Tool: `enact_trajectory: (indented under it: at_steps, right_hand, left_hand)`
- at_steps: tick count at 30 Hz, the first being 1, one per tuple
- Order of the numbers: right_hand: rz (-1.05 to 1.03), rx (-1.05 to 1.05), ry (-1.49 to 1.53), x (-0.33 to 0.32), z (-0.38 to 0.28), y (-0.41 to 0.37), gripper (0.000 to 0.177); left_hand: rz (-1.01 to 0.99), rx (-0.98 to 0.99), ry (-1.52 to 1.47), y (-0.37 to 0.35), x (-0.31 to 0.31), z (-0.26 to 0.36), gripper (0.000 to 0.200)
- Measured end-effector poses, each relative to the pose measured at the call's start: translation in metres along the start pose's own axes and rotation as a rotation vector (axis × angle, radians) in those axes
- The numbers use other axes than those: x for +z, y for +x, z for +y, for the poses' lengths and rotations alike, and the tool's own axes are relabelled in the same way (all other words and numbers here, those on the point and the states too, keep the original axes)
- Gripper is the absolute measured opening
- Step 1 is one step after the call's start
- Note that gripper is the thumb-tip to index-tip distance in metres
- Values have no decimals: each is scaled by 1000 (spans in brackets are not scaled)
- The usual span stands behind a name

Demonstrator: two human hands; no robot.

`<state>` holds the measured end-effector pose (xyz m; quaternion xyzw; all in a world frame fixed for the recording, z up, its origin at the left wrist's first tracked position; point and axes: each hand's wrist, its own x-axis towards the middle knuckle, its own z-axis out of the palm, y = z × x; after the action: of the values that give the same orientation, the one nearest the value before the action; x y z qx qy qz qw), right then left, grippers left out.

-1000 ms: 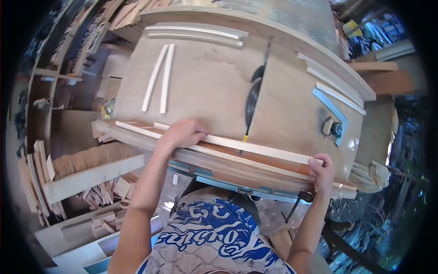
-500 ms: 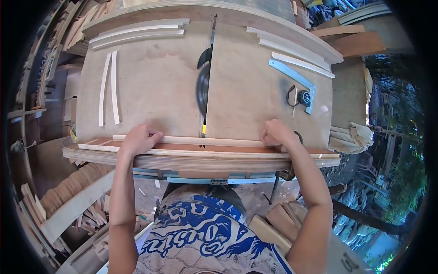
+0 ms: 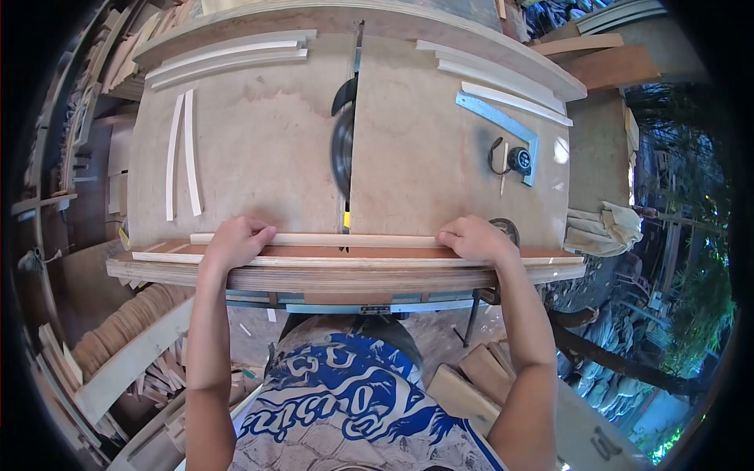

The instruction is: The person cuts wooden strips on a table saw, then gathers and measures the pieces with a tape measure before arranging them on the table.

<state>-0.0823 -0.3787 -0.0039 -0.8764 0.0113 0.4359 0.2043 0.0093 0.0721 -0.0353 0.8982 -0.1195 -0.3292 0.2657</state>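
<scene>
A thin wooden strip (image 3: 353, 240) lies along the near side of the saw table, against the front fence (image 3: 377, 275). My left hand (image 3: 239, 239) grips it near its left end, thumb and fingers closed. At the other end, my right hand (image 3: 473, 238) pinches the strip and covers its tip. Between my hands, the strip crosses the table slot in front of a dark circular saw blade (image 3: 342, 153). Close beyond my right hand, a clamp (image 3: 505, 229) sits at the fence.
A metal square (image 3: 503, 129), a tape measure (image 3: 519, 159) and a pencil (image 3: 504, 169) lie on the table's right half. Two strips (image 3: 190, 153) rest on the left. More strips (image 3: 236, 56) line the far fence (image 3: 377, 12). Cloth (image 3: 605, 229) hangs off the right side.
My right hand has turned and come down, with its fingertips now on the strip's right end. My left hand keeps its place on the strip. The view has shifted slightly.
</scene>
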Motion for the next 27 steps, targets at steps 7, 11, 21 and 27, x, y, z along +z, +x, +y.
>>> enact_trajectory:
  at_steps: [7, 11, 21, 27]
  right_hand:
    - [-6, -22, -33, 14, 24, 31, 26]
    - [-1, -19, 87, 20, 37, 42, 18]
    - [-92, 44, 80, 7, 25, 38, 18]
    - [-100, 65, 83, 3, 21, 39, 19]
  left_hand:
    - [-32, -132, 97, 14, 1, -5, 29]
    - [-76, -181, -71, 12, -6, -6, 19]
    - [-196, -53, -175, 7, -12, -15, 16]
    - [-121, -33, -148, 10, -2, -21, 14]
